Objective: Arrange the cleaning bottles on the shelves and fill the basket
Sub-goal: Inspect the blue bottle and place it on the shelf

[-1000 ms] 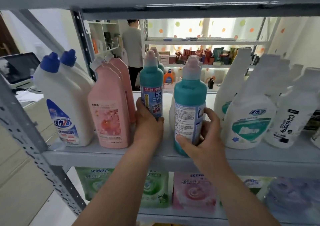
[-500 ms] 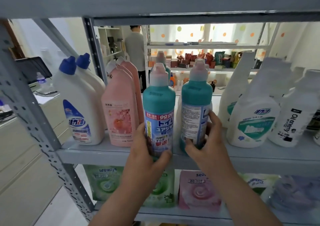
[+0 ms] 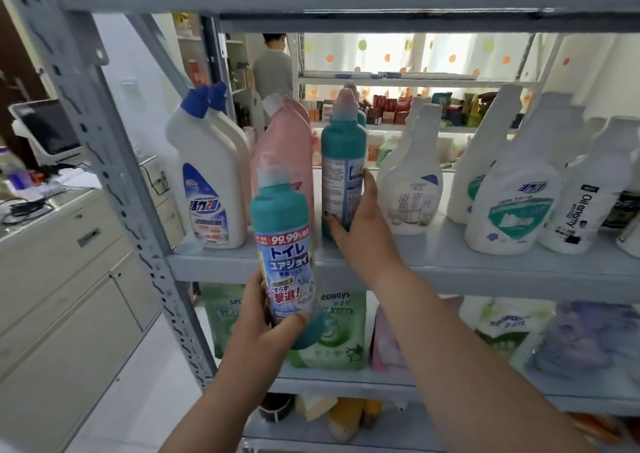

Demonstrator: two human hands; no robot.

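Head view: left hand (image 3: 256,317) grips teal bottle (image 3: 284,244) past the shelf (image 3: 485,272) edge; right hand (image 3: 360,224) clasps shelved bottle (image 3: 341,161).

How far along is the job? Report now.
Done: blue-capped white bottles and pink bottles stand on the shelf. In hand: the left hand holds one teal bottle off the shelf; the right hand grips a second teal bottle standing on it. Left: placing both; no basket is in view.

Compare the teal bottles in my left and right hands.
The left-hand bottle is held clear, in front of the shelf edge; the right-hand bottle stands on the shelf. The left-hand bottle shows its 99.99% front label; the right-hand bottle shows fine print. Both are teal with pale caps.
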